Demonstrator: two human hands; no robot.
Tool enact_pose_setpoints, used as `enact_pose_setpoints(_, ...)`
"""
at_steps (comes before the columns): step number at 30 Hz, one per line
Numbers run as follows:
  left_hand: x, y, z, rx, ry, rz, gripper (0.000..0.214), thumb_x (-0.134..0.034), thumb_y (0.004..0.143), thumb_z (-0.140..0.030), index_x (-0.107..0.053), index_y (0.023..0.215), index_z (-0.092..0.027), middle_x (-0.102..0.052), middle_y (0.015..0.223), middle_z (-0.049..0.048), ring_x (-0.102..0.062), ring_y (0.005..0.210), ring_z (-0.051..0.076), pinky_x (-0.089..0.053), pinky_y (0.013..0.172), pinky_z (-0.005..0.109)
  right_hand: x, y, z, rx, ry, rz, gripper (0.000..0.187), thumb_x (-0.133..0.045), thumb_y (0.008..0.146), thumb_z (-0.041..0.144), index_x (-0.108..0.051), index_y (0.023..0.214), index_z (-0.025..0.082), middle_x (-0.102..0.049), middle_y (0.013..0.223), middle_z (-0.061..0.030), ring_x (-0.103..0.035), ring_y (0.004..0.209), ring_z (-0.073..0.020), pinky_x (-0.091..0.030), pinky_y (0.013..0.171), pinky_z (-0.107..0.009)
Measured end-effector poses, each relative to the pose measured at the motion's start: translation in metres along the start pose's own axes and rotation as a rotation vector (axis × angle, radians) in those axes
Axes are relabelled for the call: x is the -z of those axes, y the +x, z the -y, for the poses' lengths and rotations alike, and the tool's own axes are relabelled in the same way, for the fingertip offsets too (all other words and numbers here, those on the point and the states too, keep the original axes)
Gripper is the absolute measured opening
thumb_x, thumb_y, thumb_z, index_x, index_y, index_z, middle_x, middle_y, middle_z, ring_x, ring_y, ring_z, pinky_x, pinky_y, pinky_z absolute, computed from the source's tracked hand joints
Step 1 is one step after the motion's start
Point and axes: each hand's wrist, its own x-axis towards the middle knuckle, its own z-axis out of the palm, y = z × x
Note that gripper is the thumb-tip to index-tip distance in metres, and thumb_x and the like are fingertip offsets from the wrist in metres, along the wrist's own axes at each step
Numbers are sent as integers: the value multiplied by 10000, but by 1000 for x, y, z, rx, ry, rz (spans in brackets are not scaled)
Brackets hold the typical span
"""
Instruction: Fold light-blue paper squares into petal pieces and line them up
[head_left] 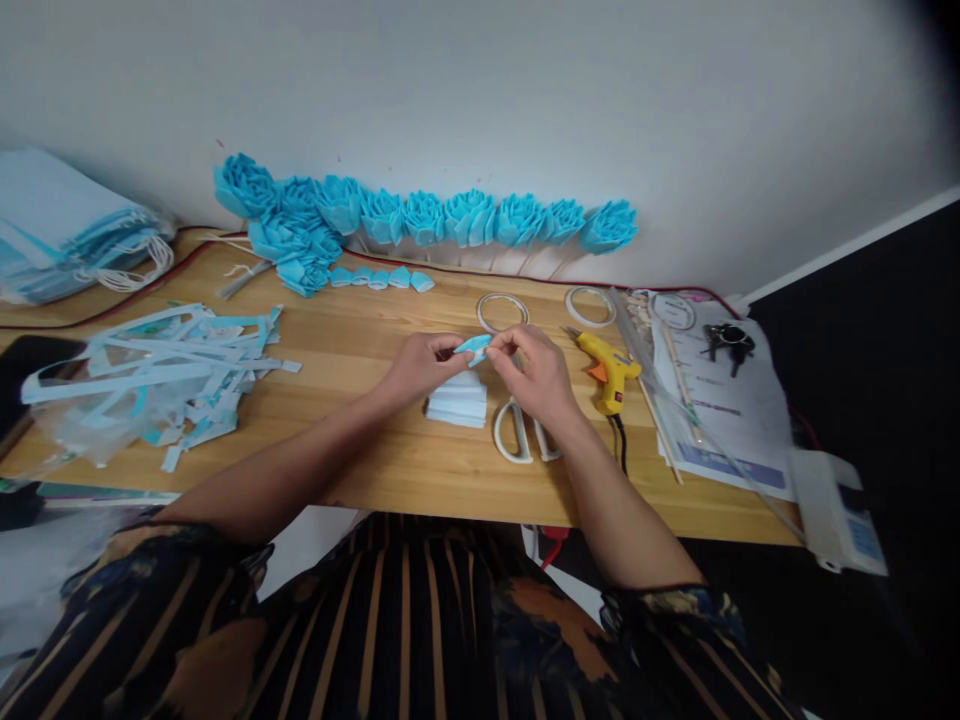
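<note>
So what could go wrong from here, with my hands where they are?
Burn: the yellow glue gun lies just beside your right hand. I can't tell whether it's hot, but brushing it might hurt.

Snag: the scissors lie partly hidden under your right hand, so you could bump them.

Scatter: the stack of pale pieces sits loose below the small blue piece in your fingers, so a sleeve or wrist might possibly shift it.

Left hand (421,364), one: thumb extended inward, fingers bent, pinching. Right hand (534,372), one: thumb and forefinger pinched, knuckles up. Hands close together, fingertips facing. Left forearm (292,452), right forearm (626,510): bare, slanting inward from either side.
</note>
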Motion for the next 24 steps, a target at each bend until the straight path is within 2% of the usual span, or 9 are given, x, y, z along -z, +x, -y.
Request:
enact_pose_setpoints(12,1,-2,-3,0,-3,26,310,-615,780,-445,-594,680,-153,-421,605,-36,-354,579,91,-253,522,230,0,0,1,-4,-10,-12,97,-613,870,226,-590,776,214,-627,750,-3,-569,749,-180,-423,731,-319)
enact_pose_setpoints(19,0,-1,-4,-2,-6,28,319,-611,766,-455,-537,655,-165,-418,614,-34,-353,588,94,-258,530,231,-3,-1,2,2,-17,-8,97,-616,868,239,-604,775,215,-624,736,-1,-570,744,-178,-429,728,-318)
enact_pose_setpoints(24,1,-1,-7,15,-51,-10,312,-616,752,-443,-504,638,-175,-394,597,-41,-330,576,91,-252,530,231,-5,-1,6,-57,52,-40,99,-598,887,280,-624,814,219,-671,784,-11,-607,766,-180,-464,759,-329)
